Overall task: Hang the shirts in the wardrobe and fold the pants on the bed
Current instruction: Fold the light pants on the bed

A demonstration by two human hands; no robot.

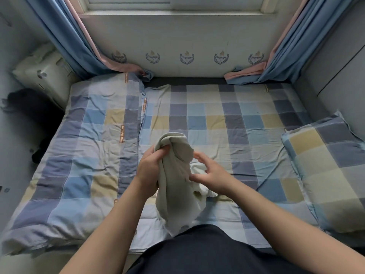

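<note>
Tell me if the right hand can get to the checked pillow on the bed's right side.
Probably yes. The right hand looks open, only bare checked sheet lies between it and the pillow, and the left hand grips the pale garment.

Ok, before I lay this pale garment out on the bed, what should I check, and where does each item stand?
1. Left hand grips the pale garment near its top: ok.
2. Right hand free for a second hold, fingers open beside the cloth: ok.
3. Shirt or pants: cannot tell, it is bunched up.
4. Garment spread flat: not ok, it hangs crumpled from the grip.
5. Bare sheet ahead of the hands, between the folded quilt and the pillow: ok.
</note>
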